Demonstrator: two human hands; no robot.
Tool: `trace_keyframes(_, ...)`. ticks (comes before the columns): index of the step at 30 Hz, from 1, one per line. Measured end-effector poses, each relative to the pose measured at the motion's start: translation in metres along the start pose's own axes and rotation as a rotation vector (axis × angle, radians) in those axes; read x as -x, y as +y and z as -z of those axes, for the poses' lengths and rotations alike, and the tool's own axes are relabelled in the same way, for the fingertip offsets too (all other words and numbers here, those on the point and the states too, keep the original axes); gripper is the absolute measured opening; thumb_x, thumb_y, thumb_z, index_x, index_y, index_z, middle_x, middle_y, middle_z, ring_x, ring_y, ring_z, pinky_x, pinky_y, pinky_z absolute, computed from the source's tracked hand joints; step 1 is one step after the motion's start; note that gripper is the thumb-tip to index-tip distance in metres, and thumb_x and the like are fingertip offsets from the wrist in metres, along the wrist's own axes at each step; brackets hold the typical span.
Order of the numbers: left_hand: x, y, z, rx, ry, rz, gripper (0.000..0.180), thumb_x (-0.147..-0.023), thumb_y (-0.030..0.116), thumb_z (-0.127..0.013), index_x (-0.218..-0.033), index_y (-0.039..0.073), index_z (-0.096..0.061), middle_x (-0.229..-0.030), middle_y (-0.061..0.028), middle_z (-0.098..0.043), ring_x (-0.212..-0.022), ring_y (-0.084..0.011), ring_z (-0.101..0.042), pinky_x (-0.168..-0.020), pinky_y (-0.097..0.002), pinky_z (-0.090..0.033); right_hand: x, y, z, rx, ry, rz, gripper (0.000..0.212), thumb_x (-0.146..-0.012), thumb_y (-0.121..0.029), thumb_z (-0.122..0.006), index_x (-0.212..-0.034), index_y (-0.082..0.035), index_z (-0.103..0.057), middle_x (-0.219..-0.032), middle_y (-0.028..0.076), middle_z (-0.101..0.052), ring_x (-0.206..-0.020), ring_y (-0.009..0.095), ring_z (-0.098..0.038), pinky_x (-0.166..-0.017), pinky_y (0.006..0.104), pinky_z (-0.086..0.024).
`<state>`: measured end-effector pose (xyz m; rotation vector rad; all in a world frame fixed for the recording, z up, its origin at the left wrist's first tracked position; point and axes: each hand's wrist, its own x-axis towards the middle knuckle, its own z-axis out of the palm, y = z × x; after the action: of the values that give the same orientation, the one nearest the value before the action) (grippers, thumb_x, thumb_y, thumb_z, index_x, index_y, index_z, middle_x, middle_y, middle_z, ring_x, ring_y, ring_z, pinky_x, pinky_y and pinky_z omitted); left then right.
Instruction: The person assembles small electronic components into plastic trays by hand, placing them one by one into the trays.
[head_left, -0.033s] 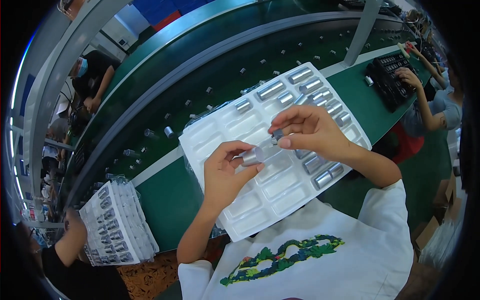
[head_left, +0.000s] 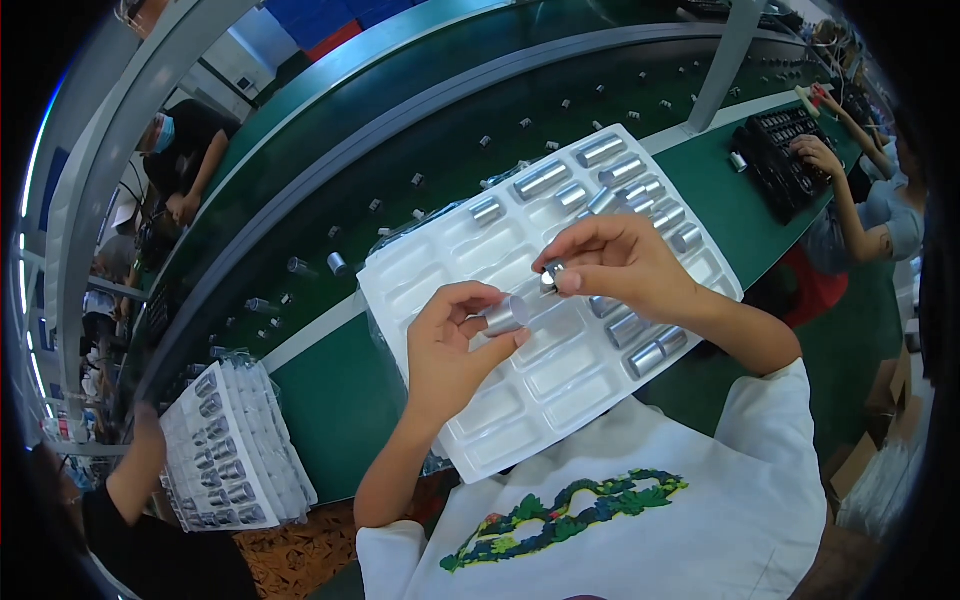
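left hand (head_left: 445, 348) gripping a silver cylinder (head_left: 508, 314), smooth-sided, its pale round end turned toward the right hand (head_left: 632, 266), which pinches a small, shiny, darker metal piece (head_left: 550, 276) near it; both held over a white tray (head_left: 472, 466) moulded with rounded, oblong compartments (head_left: 558, 371)

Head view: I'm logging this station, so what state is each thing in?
Left hand: closed on the silver cylinder.
Silver cylinder: held; whether its end is open is unclear.
Right hand: closed on the small metal part.
Small metal part: pinched, apart from the cylinder.
White tray: partly filled.
Tray stack at left: piled up, top tray holding cylinders.
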<state>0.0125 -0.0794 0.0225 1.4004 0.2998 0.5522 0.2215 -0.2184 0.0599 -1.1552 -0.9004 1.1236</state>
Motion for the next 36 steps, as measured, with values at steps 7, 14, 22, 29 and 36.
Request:
trace_keyframes(7,0.008,0.013,0.004,0.539,-0.042,0.394,0.045,-0.088,-0.004,-0.068,-0.131,-0.001,-0.054,-0.12,-0.0177,-0.063,-0.109,-0.0264,-0.064,-0.094,-0.0336,-0.055,-0.004,0.006,-0.007,-0.113,0.022,-0.069,0.03,-0.09,-0.001,-0.07,-0.119,0.002,-0.065,-0.117,0.017,-0.068,-0.096,0.018,-0.07,-0.086,0.0311,-0.059)
trace_keyframes(14,0.009,0.005,0.002,0.564,0.048,0.409,0.046,-0.097,0.005,-0.059,-0.141,0.001,-0.044,-0.123,-0.0198,-0.063,-0.105,-0.0245,-0.063,-0.094,-0.0321,-0.052,0.003,0.003,0.0,0.084,0.049,0.154,0.049,-0.078,0.011,-0.077,-0.124,0.002,-0.063,-0.117,0.016,-0.067,-0.101,0.017,-0.069,-0.086,0.0273,-0.059)
trace_keyframes(22,0.003,0.003,0.004,0.546,-0.077,0.418,0.036,-0.098,0.007,-0.061,-0.133,0.001,-0.051,-0.117,-0.0151,-0.066,-0.099,-0.0197,-0.065,-0.09,-0.0308,-0.052,-0.01,-0.007,0.001,0.592,-0.079,0.491,0.04,-0.07,-0.001,-0.088,-0.107,-0.002,-0.075,-0.105,0.015,-0.074,-0.094,0.024,-0.073,-0.079,0.0314,-0.057)
trace_keyframes(29,0.004,-0.011,0.012,0.623,-0.175,0.397,0.027,-0.096,0.007,-0.066,-0.121,0.0,-0.058,-0.108,-0.0137,-0.068,-0.092,-0.0181,-0.066,-0.082,-0.0284,-0.054,-0.012,-0.005,-0.001,0.664,-0.252,0.484,0.038,-0.072,-0.007,-0.088,-0.108,-0.003,-0.075,-0.106,0.015,-0.074,-0.092,0.026,-0.074,-0.074,0.0295,-0.058)
trace_keyframes(36,0.007,-0.01,-0.006,0.697,-0.102,0.427,0.024,-0.099,0.011,-0.064,-0.119,-0.001,-0.059,-0.105,-0.0133,-0.068,-0.086,-0.0168,-0.064,-0.077,-0.0289,-0.052,0.003,0.003,-0.006,0.931,-0.15,0.815,0.035,-0.072,-0.008,-0.088,-0.103,-0.002,-0.074,-0.102,0.014,-0.073,-0.088,0.027,-0.074,-0.071,0.0304,-0.059)
